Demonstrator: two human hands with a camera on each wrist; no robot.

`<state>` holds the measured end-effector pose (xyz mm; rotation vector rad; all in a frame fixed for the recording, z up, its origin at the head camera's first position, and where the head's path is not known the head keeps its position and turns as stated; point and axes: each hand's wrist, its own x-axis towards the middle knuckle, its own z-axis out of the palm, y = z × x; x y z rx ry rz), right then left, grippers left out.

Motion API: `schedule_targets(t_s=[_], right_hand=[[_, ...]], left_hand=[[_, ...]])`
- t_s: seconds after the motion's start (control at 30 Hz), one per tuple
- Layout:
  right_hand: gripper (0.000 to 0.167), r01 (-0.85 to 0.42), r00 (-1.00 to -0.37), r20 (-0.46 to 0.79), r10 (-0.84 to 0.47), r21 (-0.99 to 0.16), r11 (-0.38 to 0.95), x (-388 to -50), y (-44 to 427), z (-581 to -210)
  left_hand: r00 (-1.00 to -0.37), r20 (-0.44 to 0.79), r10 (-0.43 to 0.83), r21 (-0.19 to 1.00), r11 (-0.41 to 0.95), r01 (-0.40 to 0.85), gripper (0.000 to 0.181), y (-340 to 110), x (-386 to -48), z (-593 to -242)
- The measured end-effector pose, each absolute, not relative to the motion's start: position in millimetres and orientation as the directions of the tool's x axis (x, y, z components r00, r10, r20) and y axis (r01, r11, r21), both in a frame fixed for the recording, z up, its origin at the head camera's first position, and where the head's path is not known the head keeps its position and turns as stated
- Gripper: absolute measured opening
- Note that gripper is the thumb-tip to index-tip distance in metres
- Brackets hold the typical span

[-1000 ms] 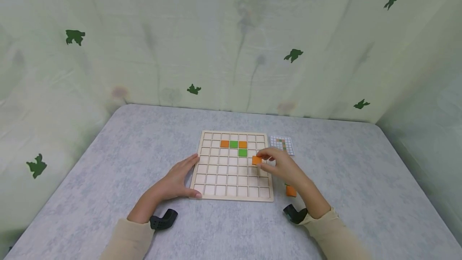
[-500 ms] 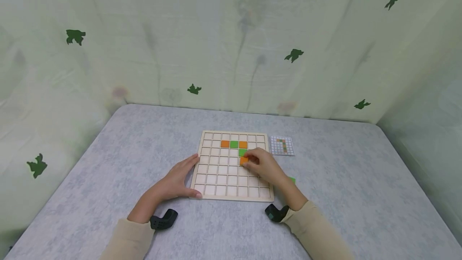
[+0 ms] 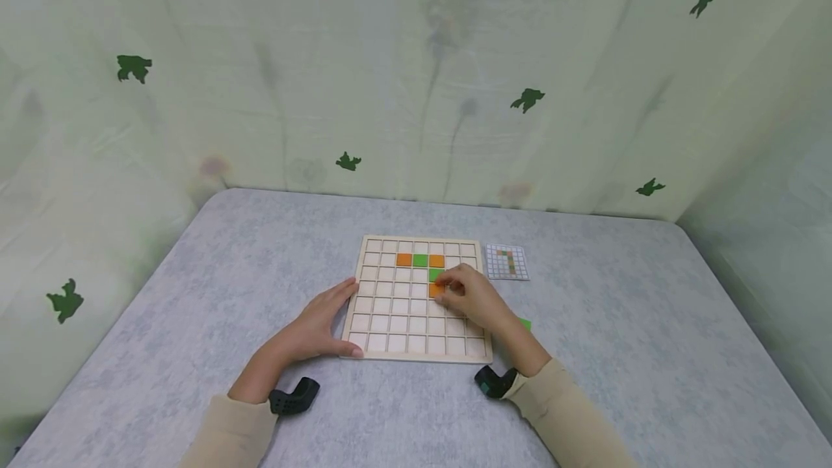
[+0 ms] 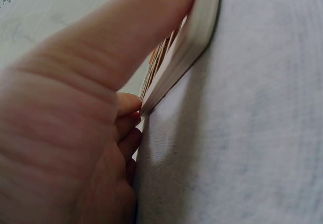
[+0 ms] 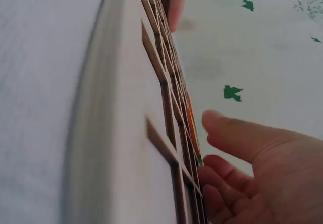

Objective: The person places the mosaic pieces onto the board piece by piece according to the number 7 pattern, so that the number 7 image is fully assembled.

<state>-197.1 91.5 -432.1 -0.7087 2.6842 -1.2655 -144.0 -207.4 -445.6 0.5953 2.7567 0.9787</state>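
Observation:
On the pale gridded board (image 3: pixel 399 322), orange and green tiles form a row with a column below its right end. The right hand (image 3: pixel 477 300) is over the board, thumb and forefinger at the orange tile (image 3: pixel 435 290) below a green tile (image 3: pixel 434 275). That orange tile looks flat in its cell, partly covered by the fingers. In the right wrist view, the right hand (image 5: pixel 262 168) has its thumb apart from its fingers, nothing visible between them. The left hand (image 3: pixel 312 323) rests spread, fingers on the board's left edge, thumb at the near left corner.
A small printed grid card (image 3: pixel 508 262) lies right of the board's far corner. Part of a loose green tile (image 3: pixel 526 323) shows beside the right forearm, which hides the table area around it. A leaf-patterned curtain (image 3: pixel 390 78) stands behind and beside the table (image 3: pixel 260 237).
The right hand has carried the orange tile leftward into the cell below the green one, where it has settled and the grip looks loosened. The left hand has stayed in place.

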Motion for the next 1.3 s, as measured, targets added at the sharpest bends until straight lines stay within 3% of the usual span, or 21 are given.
schedule_targets(t_s=[0.27,0.63,1.13,1.3], right_hand=[[0.040,-0.387,-0.894,0.165,-0.416,-0.752,0.533,-190.3,114.5,-410.0],[0.045,-0.423,-0.896,0.217,-0.388,-0.681,0.598,-164.6,180.9,-400.1],[0.032,-0.329,-0.912,0.044,-0.407,-0.673,0.663,-154.5,214.0,-431.6],[0.024,-0.334,-0.915,0.045,-0.401,-0.642,0.690,-153.9,212.9,-434.6]], left_hand=[[-0.912,-0.014,0.409,0.621,0.718,0.313,0.117,-206.1,-143.6,-446.0],[-0.916,-0.023,0.399,0.615,0.728,0.302,0.116,-205.8,-143.6,-446.8],[-0.912,-0.014,0.410,0.620,0.719,0.314,0.116,-206.2,-144.5,-446.6],[-0.908,-0.013,0.418,0.623,0.714,0.319,0.116,-206.8,-144.2,-446.5]])
